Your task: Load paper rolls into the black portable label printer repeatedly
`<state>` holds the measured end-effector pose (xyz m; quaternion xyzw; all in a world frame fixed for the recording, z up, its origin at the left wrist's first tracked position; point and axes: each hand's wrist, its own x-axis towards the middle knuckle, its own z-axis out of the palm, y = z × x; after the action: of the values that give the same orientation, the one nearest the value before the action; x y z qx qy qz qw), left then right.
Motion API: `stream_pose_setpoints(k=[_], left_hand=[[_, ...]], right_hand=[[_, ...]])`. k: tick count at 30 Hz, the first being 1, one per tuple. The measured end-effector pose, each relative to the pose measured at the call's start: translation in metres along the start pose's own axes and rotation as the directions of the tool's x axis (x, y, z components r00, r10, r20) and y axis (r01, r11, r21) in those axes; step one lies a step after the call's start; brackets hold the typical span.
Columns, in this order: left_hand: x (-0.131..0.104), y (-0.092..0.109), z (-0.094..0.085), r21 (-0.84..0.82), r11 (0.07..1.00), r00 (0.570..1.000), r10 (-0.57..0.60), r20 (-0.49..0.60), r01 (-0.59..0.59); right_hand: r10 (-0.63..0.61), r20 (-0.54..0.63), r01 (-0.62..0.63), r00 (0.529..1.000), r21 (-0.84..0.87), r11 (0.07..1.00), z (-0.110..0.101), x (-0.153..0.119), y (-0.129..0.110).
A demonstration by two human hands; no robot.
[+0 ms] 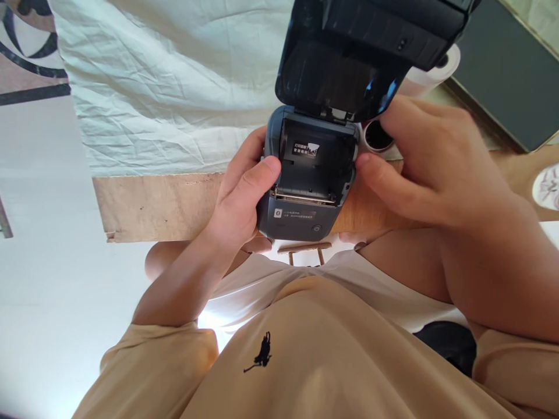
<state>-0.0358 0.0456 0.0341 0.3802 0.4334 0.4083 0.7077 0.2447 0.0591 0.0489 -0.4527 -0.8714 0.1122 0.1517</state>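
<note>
A dark label printer (314,160) is held up in front of me with its lid (345,64) swung wide open. Its paper bay shows no roll inside, only a small white printed label on the inner wall. My left hand (240,195) wraps round the printer's left side, thumb on the rim. On the opposite side, my right hand (437,157) has its thumb against the body's edge and its index finger by the open lid; the other fingers are hidden. Between that thumb and finger shows a small white paper roll (388,151) with a dark core, apparently behind the printer.
Another white roll (421,81) stands behind my right hand. A flat dark grey panel (510,64) lies at the upper right. Pale cloth (174,87) covers much of the wooden table (152,206), whose front edge runs above my lap. A white patterned round item (548,186) sits far right.
</note>
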Motion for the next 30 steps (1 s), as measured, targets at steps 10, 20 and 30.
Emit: stream_pose_setpoints(k=[10, 20, 30], left_hand=[[0.002, 0.002, 0.004, -0.066, 0.997, 0.997, -0.053, -0.053, 0.050], [0.000, 0.002, 0.003, -0.008, 0.999, 0.999, -0.036, -0.026, 0.036], [0.001, 0.003, 0.003, -0.014, 0.999, 0.997, -0.051, -0.051, 0.050]], right_hand=[[0.154, 0.001, -0.154, 0.988, -0.059, 0.986, 0.008, 0.001, -0.005], [0.109, -0.126, -0.119, 0.986, -0.074, 0.990, 0.011, 0.004, -0.001], [0.181, -0.095, -0.191, 0.979, -0.110, 0.975, 0.011, 0.004, -0.005]])
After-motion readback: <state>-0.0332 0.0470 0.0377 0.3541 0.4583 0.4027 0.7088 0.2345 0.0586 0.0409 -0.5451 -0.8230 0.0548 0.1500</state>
